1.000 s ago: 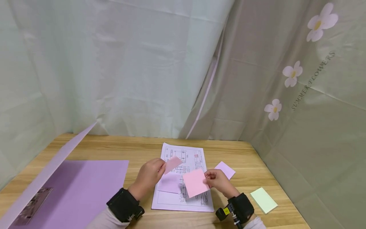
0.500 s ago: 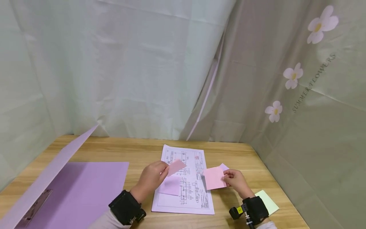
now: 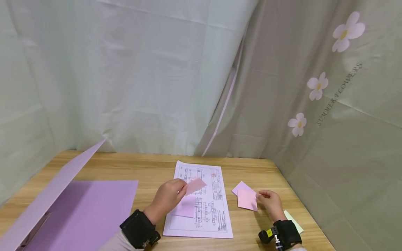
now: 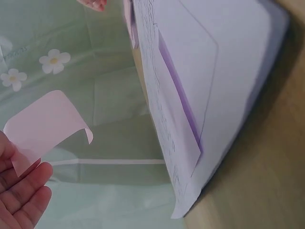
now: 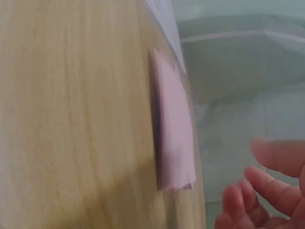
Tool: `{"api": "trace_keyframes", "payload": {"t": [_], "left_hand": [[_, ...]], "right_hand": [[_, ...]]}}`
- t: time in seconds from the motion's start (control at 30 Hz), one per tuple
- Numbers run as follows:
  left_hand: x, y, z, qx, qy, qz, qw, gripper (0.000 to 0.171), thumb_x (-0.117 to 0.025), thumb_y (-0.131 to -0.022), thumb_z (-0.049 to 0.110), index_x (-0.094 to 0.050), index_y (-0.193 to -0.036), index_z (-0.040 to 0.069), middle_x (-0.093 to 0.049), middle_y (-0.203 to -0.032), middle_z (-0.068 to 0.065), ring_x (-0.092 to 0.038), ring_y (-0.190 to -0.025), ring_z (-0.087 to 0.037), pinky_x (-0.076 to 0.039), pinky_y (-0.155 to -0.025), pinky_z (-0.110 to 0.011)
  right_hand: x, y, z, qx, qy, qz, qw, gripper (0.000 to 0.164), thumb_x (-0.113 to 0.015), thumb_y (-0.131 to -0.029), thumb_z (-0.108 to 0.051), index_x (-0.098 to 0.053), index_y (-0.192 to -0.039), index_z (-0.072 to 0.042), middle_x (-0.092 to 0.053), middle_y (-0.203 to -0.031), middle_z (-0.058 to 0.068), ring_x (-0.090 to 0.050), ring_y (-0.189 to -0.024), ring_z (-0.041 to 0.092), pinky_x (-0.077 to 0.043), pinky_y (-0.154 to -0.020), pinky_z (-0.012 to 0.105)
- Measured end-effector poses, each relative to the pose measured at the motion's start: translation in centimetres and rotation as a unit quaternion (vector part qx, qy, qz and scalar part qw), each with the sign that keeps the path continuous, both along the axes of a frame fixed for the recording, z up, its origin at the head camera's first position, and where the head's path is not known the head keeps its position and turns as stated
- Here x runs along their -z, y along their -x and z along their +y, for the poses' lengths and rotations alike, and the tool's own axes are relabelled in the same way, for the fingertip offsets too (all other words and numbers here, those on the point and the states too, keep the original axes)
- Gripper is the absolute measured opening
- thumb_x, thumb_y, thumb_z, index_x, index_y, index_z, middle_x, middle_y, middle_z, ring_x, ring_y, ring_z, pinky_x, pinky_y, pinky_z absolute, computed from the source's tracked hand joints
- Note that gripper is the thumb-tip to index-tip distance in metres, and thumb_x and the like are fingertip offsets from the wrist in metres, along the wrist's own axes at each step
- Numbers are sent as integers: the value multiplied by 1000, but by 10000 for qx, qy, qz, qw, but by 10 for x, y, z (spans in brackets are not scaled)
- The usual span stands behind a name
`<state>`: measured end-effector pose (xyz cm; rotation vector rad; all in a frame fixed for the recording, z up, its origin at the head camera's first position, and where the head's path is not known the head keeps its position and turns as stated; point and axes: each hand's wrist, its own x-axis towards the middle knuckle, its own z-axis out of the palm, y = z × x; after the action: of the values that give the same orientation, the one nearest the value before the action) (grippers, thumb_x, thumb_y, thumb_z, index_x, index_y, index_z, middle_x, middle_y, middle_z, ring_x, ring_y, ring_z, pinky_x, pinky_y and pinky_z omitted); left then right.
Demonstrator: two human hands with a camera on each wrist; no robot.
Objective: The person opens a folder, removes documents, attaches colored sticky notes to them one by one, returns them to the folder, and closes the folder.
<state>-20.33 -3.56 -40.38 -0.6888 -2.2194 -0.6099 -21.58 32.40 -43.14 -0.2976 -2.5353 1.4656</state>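
Observation:
My left hand (image 3: pixel 168 197) pinches a single pink sticky note (image 3: pixel 196 185) by one corner, above a stack of printed drawing sheets (image 3: pixel 216 195). In the left wrist view, that note's far corner curls. A purple sticky note (image 3: pixel 185 206) lies on the drawing's left side. Right of the sheets, a pad of pink sticky notes (image 3: pixel 247 199) lies on the table, overlapping a purple pad (image 3: pixel 242 186). My right hand (image 3: pixel 271 204) is beside the pink pad's right edge. In the right wrist view, its loosely bent fingers (image 5: pixel 271 186) are apart from the pad and hold nothing.
An opened purple folder (image 3: pixel 100 205) with a metal clip takes up the table's left, its cover raised at a slant. A pale green sticky pad (image 3: pixel 293 223) lies at the right, partly hidden by my right wrist strap. Curtains (image 3: pixel 157 87) hang behind the table.
My right hand has carried the pink pad rightward off the drawing, set it down against the purple pad and let go. My left hand still holds its note, moved slightly right.

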Motion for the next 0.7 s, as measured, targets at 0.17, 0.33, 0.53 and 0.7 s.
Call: {"api": "trace_keyframes", "payload": {"t": [0.17,0.33,0.53,0.7], "left_hand": [[1,0,4,113,-12,135,9998,8,-72,-71,8,-64,-70,10,-63,-69,3,-54,-60,-6,-48,-55,-20],[4,0,8,252,62,205,9995,9,-72,-71,9,-64,-70,11,-62,-69,4,-56,-62,-5,-49,-58,-20],[3,-2,14,381,108,241,9989,7,-71,-72,10,-64,-71,11,-63,-70,4,-59,-64,-7,-50,-60,-21],[7,-3,16,443,249,270,9983,6,-70,-73,11,-64,-72,12,-64,-71,4,-60,-67,-7,-50,-62,-22]], "right_hand": [[0,0,-5,7,-363,108,9993,23,-63,-79,-6,-62,-95,11,-63,-82,13,-52,-68,9,-44,-57,18],[-3,-1,-23,-251,-173,-33,9995,20,-61,-81,-5,-62,-95,10,-64,-80,14,-57,-67,13,-47,-57,23],[-6,-2,-47,-680,224,-133,9973,19,-59,-82,-5,-62,-94,10,-65,-78,13,-59,-64,14,-49,-58,30],[-6,-2,-64,-1098,663,-345,9911,26,-58,-85,-10,-59,-98,12,-64,-78,14,-58,-62,12,-52,-60,29]]}}
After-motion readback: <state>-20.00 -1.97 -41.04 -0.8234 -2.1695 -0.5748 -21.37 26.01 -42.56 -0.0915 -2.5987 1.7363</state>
